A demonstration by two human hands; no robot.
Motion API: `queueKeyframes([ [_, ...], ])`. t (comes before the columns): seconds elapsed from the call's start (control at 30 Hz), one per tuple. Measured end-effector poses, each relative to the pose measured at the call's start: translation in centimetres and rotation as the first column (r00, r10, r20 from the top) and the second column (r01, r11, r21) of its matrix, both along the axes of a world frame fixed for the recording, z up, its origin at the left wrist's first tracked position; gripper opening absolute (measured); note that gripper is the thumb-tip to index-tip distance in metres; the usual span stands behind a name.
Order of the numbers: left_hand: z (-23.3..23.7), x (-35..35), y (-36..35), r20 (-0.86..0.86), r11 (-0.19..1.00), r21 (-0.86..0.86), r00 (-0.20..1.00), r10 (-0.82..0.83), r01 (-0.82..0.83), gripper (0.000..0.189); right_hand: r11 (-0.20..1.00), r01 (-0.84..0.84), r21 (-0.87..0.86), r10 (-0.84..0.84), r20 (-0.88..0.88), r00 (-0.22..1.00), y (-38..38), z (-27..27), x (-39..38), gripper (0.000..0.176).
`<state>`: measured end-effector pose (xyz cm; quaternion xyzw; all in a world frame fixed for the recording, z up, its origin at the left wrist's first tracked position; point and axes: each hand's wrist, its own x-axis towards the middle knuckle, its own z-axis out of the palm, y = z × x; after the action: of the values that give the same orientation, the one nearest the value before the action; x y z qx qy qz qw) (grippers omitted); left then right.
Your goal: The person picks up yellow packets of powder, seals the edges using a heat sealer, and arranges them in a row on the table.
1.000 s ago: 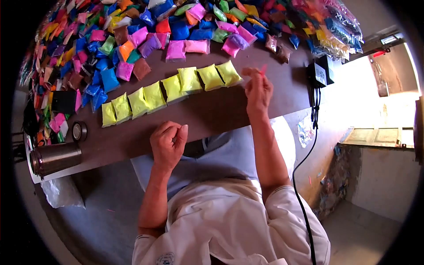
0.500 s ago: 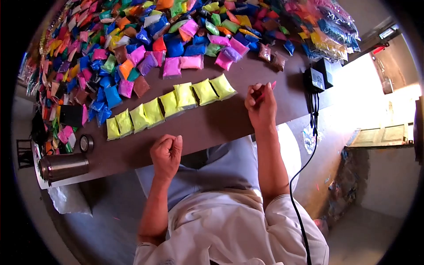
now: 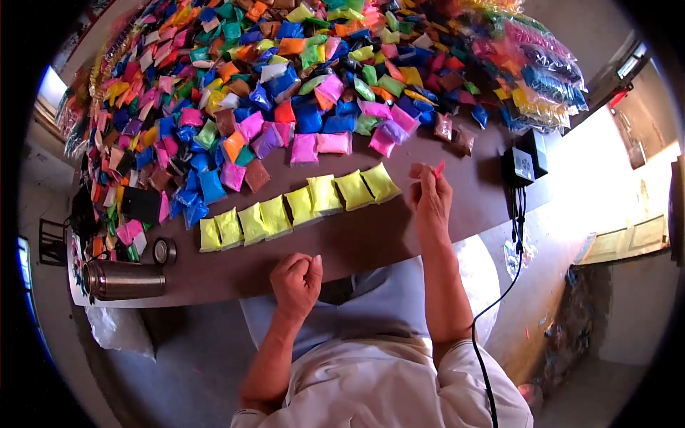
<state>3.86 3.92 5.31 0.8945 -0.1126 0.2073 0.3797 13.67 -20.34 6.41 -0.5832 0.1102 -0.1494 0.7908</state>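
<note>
My left hand [image 3: 296, 285] is closed in a fist at the table's front edge, with nothing visible in it. Farther right, my right hand [image 3: 432, 196] is raised over the table, its fingers closed on a small pink-red object [image 3: 439, 169], too small to identify. Several yellow packets [image 3: 323, 194] lie side by side in a slanting row between and beyond my hands. The rightmost yellow packet [image 3: 380, 182] is just left of my right hand; neither hand touches the row.
A large heap of colourful packets [image 3: 307, 118] covers the back of the brown table [image 3: 357, 246]. A metal flask [image 3: 125, 280] and round lid [image 3: 164, 251] sit at left. At right are a black device [image 3: 519, 166] and its hanging cable [image 3: 499, 299].
The camera view has shifted, so the whole scene appears lower and further right. My right hand's fingers have changed pose around the pink-red object. My left hand remains a fist.
</note>
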Motion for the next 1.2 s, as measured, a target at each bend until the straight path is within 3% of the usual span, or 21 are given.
queueKeyframes([
  [0.1,0.1,0.0,0.0,0.017,1.0,0.005,1.0,-0.005,0.005,0.021,0.993,0.075,-0.088,-0.073,0.031,0.997,0.2,1.8,2.9,0.027],
  [0.17,0.0,0.0,0.1,0.029,1.0,0.009,1.0,-0.006,0.006,0.021,0.929,0.145,-0.34,-0.124,0.083,0.989,-0.2,2.8,5.7,0.026],
  [0.3,-0.2,-0.1,0.3,-0.016,1.0,-0.024,1.0,-0.01,0.01,0.021,0.891,0.193,-0.41,-0.138,0.161,0.977,-0.4,4.8,12.4,0.024],
  [0.37,-0.1,-0.1,0.4,-0.033,0.999,-0.041,0.999,-0.009,0.008,0.021,0.827,0.271,-0.492,-0.139,0.288,0.947,-0.4,5.4,15.8,0.02],
  [0.5,0.2,0.0,0.5,-0.024,0.998,-0.055,0.999,-0.031,0.03,0.02,0.729,0.236,-0.642,-0.057,0.287,0.956,-1.0,4.1,22.9,0.022],
  [0.57,0.3,0.0,0.4,-0.008,0.999,-0.042,1.0,-0.012,0.011,0.02,0.605,0.249,-0.756,-0.129,0.216,0.968,-0.7,3.6,25.6,0.025],
  [0.63,0.2,-0.1,0.2,-0.083,0.992,-0.12,0.996,0.024,-0.034,0.019,0.595,0.292,-0.749,-0.126,0.271,0.954,-0.4,3.6,27.4,0.025],
  [0.73,0.1,0.0,0.6,-0.088,0.991,-0.137,0.996,-0.01,-0.002,0.017,0.608,0.177,-0.774,-0.123,0.128,0.984,0.0,4.1,29.2,0.023],
  [0.8,0.0,0.0,0.8,-0.092,0.992,-0.122,0.995,-0.03,0.019,0.015,0.458,0.177,-0.871,-0.138,0.127,0.982,0.2,3.6,31.0,0.023],
  [0.83,-0.1,0.0,0.8,-0.1,0.995,-0.1,0.995,-0.027,0.017,0.016,0.462,0.174,-0.87,-0.134,0.125,0.983,0.6,3.8,31.1,0.023],
  [0.9,-0.2,0.0,0.8,-0.109,0.997,-0.075,0.994,-0.019,0.011,0.017,0.484,0.04,-0.874,-0.154,-0.04,0.987,1.5,4.1,31.4,0.026],
  [0.97,-0.2,-0.1,0.6,-0.159,0.99,-0.14,0.987,-0.015,-0.008,0.018,0.456,0.057,-0.888,-0.171,-0.024,0.985,1.9,3.2,31.8,0.025],
  [1.07,-0.6,0.0,0.8,-0.12,0.997,-0.083,0.993,-0.017,0.007,0.018,0.479,0.074,-0.875,-0.134,0.011,0.991,2.2,2.6,32.5,0.025],
  [1.17,-0.8,0.0,0.7,-0.076,0.993,-0.115,0.997,-0.005,-0.004,0.017,0.574,0.129,-0.809,-0.103,0.085,0.991,1.7,1.9,32.7,0.03],
  [1.2,-0.6,0.0,0.6,-0.078,0.993,-0.12,0.997,-0.006,-0.003,0.017,0.642,0.209,-0.738,-0.094,0.195,0.976,1.2,1.0,33.5,0.029],
])
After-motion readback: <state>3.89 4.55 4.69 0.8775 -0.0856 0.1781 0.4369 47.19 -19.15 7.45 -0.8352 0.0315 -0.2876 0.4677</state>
